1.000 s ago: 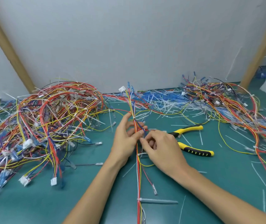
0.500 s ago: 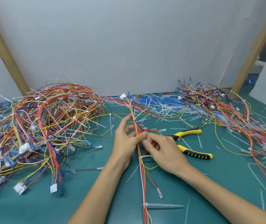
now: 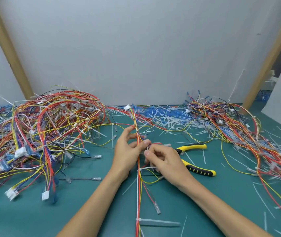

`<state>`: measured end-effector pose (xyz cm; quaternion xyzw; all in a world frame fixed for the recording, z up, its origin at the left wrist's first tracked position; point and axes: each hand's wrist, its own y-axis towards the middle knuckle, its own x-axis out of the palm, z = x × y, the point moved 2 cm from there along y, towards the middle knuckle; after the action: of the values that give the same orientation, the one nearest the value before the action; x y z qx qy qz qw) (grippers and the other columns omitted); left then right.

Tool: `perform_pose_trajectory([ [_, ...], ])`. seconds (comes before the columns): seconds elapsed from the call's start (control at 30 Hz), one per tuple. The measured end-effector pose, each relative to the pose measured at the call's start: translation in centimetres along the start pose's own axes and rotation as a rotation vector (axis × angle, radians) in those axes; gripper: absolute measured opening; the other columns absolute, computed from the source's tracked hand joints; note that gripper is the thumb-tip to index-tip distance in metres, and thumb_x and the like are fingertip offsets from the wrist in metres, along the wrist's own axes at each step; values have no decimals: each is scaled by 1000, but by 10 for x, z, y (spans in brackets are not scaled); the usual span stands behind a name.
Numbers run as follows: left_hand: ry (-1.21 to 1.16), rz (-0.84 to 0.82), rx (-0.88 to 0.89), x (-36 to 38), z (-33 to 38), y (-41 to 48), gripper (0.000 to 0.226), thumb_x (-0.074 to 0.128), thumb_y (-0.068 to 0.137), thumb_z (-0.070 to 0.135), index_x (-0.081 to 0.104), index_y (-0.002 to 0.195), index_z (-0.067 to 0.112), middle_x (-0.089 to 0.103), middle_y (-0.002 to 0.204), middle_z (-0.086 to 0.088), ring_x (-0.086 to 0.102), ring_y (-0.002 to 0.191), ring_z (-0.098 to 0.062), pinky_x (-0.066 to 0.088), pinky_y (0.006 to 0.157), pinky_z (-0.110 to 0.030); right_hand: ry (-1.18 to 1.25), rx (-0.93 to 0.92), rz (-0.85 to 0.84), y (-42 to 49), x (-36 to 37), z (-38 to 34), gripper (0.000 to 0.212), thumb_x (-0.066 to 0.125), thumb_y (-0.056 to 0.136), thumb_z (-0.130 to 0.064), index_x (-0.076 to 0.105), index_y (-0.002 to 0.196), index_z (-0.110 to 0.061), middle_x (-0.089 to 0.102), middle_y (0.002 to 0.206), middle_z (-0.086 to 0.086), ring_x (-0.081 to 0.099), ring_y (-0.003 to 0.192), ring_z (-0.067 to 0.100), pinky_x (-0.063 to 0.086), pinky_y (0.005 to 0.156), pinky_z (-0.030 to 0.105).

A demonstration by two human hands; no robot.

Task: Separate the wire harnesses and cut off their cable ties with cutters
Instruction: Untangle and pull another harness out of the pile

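Left hand (image 3: pixel 126 154): fingers curled, thumb and fingertips closed on the harness (image 3: pixel 138 194) at mid-bench. Right hand (image 3: pixel 168 161): fingers curled, thumb and forefinger pinched on strands of the same harness, just right of the left fingertips. The two hands nearly touch. I cannot tell which strand the right hand has.

The harness is a thin bundle of red, orange, yellow and white wires. It runs straight away from me, from the near edge of view, between the wrists and through both grips, to a white connector (image 3: pixel 127 107) near the back wall. An upper tie (image 3: pixel 137 131) binds it just beyond the left fingers. A middle tie (image 3: pixel 146 168) binds it just below the grips, with its tail passing under the right hand. A lower tie (image 3: pixel 158 222) sits between the forearms, tail pointing right.

The cutters (image 3: pixel 200 170), with yellow and black handles, lie on the green mat (image 3: pixel 33 216) just beyond the right hand. Their head is hidden behind it, their handles are spread, and neither hand holds them. A large heap of harnesses (image 3: pixel 50 127) lies to the left and a second heap (image 3: pixel 242 127) to the right. Cut tie ends (image 3: pixel 163 117) are strewn along the back.
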<state>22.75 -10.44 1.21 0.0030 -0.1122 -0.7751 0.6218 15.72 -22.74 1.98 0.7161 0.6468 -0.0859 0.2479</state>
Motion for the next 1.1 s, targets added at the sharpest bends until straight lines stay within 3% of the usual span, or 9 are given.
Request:
perform_pose_trajectory([
  [0.13, 338, -55, 108, 8, 4, -8, 47, 60, 99, 28, 47, 143, 19, 72, 105, 12, 71, 85, 1, 55, 91, -25, 312, 96, 151, 2, -9, 5, 29, 58, 101, -17, 64, 77, -2, 59, 62, 4, 50, 52, 16, 36, 42, 20],
  [0.2, 447, -53, 119, 11, 7, -17, 53, 43, 99, 50, 33, 149, 36, 70, 83, 26, 64, 81, 13, 43, 83, -3, 401, 112, 199, 3, -11, 7, 28, 59, 101, -17, 66, 78, -3, 61, 65, 6, 53, 55, 17, 39, 40, 22],
  [0.3, 498, 74, 132, 4, 9, -36, 59, 33, 99, 57, 24, 154, 37, 68, 75, 14, 62, 73, 5, 42, 75, -4, 447, 132, 203, 3, -10, 8, 27, 61, 99, -18, 68, 78, -4, 65, 68, 8, 59, 59, 15, 42, 42, 22],
  [0.4, 427, 173, 156, -9, 11, -55, 35, 42, 98, 52, 45, 128, 33, 69, 74, 6, 66, 59, -6, 51, 64, -21, 423, 131, 201, 3, -10, 7, 27, 62, 99, -18, 69, 78, -3, 66, 68, 8, 61, 62, 16, 44, 43, 24],
  [0.5, 440, 106, 49, -13, 14, -60, 43, 43, 93, 61, 63, 94, 23, 70, 73, 7, 62, 54, -8, 47, 55, -20, 366, 104, 187, 1, -10, 4, 27, 63, 98, -18, 72, 77, -4, 68, 66, 7, 61, 59, 13, 44, 43, 23],
  [0.7, 433, -45, 19, -6, 18, -45, 14, 74, 89, 27, 70, 93, 13, 75, 74, 1, 70, 65, -13, 56, 63, -28, 305, 51, 164, -1, -11, 2, 27, 64, 98, -25, 74, 77, -13, 58, 58, 1, 49, 51, 14, 39, 43, 24],
  [0.87, 473, -131, 27, -3, 12, -40, 11, 65, 93, 7, 67, 98, 16, 77, 81, 7, 66, 67, -6, 55, 67, -33, 546, 110, 254, 2, -13, 7, 25, 61, 99, -22, 76, 83, -10, 66, 69, 4, 51, 54, 12, 39, 42, 20],
  [1.03, 462, -82, 49, -11, 8, -37, 17, 56, 97, 2, 67, 100, 16, 75, 78, 7, 62, 66, -6, 51, 63, -26, 339, 102, 236, 3, -8, 12, 25, 60, 100, -32, 79, 90, -20, 64, 63, 3, 51, 53, 18, 42, 46, 28],
  [1.1, 459, -57, 69, -13, 8, -37, 18, 54, 98, 2, 66, 100, 15, 72, 76, 7, 62, 67, -4, 49, 66, -25, 278, 58, 194, 2, -7, 8, 27, 61, 99, -38, 79, 89, -19, 74, 76, -2, 58, 58, 14, 46, 48, 27],
])
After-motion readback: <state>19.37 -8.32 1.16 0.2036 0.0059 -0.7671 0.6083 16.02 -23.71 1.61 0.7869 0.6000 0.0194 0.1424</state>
